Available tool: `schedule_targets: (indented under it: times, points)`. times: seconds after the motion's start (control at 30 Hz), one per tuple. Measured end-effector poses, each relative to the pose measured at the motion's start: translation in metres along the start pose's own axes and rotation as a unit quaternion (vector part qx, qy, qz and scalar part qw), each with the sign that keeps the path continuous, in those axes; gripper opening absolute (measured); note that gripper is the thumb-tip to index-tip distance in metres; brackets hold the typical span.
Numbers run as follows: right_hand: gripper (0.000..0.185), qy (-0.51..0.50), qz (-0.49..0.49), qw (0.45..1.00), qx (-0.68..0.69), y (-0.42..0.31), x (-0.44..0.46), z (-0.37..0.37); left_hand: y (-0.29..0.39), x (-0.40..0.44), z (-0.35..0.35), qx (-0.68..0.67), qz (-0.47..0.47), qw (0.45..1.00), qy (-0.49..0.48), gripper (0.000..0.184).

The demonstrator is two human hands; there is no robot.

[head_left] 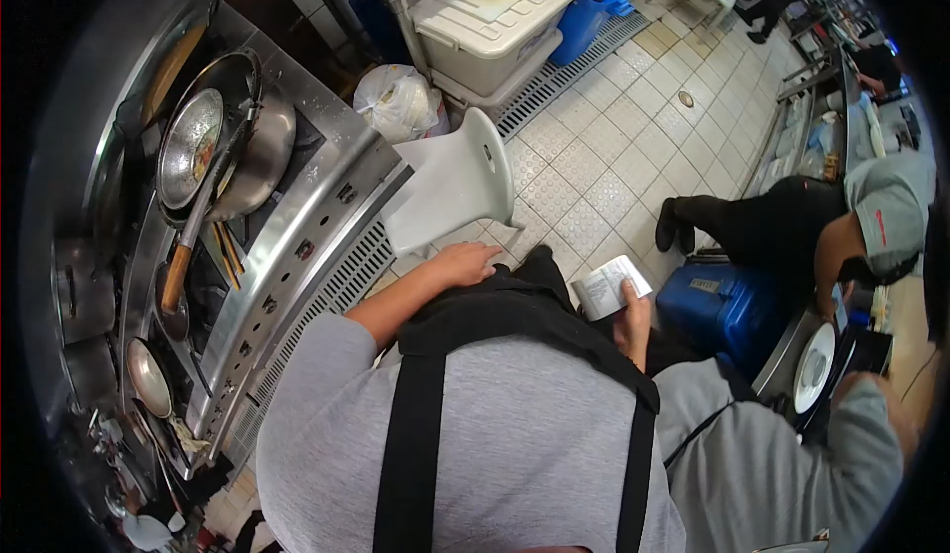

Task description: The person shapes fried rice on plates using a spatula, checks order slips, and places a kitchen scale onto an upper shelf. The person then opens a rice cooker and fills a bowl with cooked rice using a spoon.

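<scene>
My left hand (467, 263) rests on the dark clothing over my lap, its fingers stretched out and holding nothing. A white plastic chair (457, 179) stands just ahead of that hand. On the other side, my right hand (633, 323) grips a small open booklet (611, 289) with its thumb across the page. Lines of small print or writing show on the pages, too small to read. My black apron (495, 311) covers my lap below both hands.
To the left runs a steel stove (287, 246) with a wooden-handled pan (191, 147) over a large pot. A lidded white bin (495, 19) stands ahead. On the right, a co-worker (792, 212) bends near a blue container (705, 306); another person in grey (762, 444) is close beside me.
</scene>
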State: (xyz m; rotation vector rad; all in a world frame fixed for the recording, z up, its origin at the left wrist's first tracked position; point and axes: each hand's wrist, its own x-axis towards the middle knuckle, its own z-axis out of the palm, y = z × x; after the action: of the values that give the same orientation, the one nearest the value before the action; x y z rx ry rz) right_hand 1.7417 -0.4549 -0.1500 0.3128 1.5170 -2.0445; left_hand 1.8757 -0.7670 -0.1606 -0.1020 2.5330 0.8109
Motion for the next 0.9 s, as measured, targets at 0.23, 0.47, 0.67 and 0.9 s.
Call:
schedule_targets:
  times: [0.23, 0.47, 0.67, 0.9]
  points:
    - [0.039, -0.034, 0.036, 0.998, -0.046, -0.027, 0.09, 0.047, -0.04, 0.021, -0.008, -0.074, -0.096, 0.991, 0.053, 0.049]
    - [0.039, 0.002, -0.001, 0.998, -0.059, -0.081, 0.159, 0.031, -0.051, 0.115, -0.021, -0.055, -0.082, 0.994, -0.044, 0.047]
    - [0.035, 0.067, -0.025, 0.995, -0.07, -0.132, 0.263, -0.019, -0.037, 0.23, -0.066, -0.084, -0.038, 0.995, -0.024, 0.053]
    - [0.027, -0.019, -0.092, 0.933, -0.346, -0.258, 0.38, -0.046, 0.064, 0.424, -0.192, -0.021, 0.087, 0.993, -0.074, 0.054]
